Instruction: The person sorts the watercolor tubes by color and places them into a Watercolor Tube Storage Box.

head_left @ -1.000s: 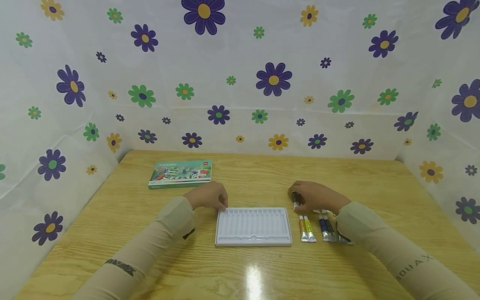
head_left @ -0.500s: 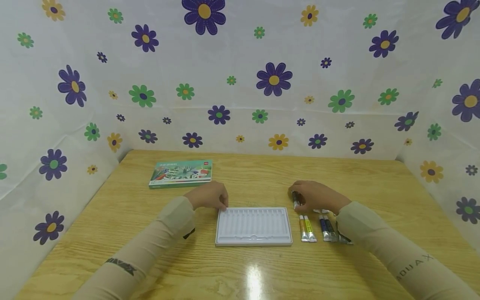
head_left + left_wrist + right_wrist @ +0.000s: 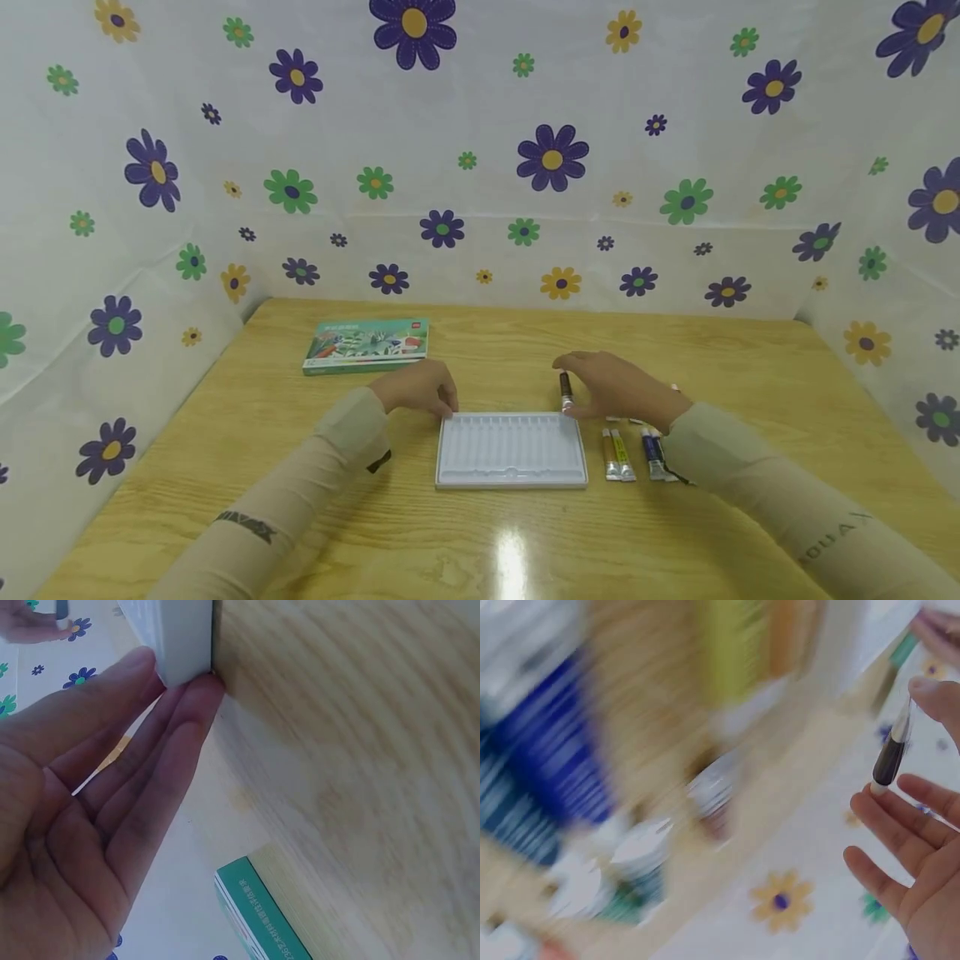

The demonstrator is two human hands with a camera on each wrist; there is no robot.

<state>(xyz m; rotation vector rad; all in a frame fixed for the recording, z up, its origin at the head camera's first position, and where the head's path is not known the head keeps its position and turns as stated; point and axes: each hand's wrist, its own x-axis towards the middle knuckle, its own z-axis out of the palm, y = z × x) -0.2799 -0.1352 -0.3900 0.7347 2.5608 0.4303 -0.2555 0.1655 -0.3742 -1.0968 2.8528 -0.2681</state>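
Observation:
My left hand (image 3: 417, 387) pinches the back left corner of a white plastic tray (image 3: 512, 482), which has a row of narrow slots. In the left wrist view, the thumb and fingers meet on the tray's corner (image 3: 186, 645). My right hand (image 3: 624, 387) holds a dark brown paint tube (image 3: 566, 388) just behind the tray's back right corner. The right wrist view shows that tube (image 3: 887, 763) held end to end between thumb and fingertips. An ochre paint tube (image 3: 610, 455) and a yellow paint tube (image 3: 621, 457) lie right of the tray.
Dark blue paint tubes (image 3: 651, 455) lie farther right, partly hidden by the right sleeve. Several more tubes, blurred in the right wrist view, include a green one (image 3: 634, 889). A green illustrated box (image 3: 367, 346) lies at the back left. Flower-printed cloth (image 3: 480, 192) surrounds the wooden table (image 3: 420, 542).
My right hand has lifted the dark brown tube and carried it left, toward the tray's back right corner. My left hand stays on the tray. The head view has shifted slightly.

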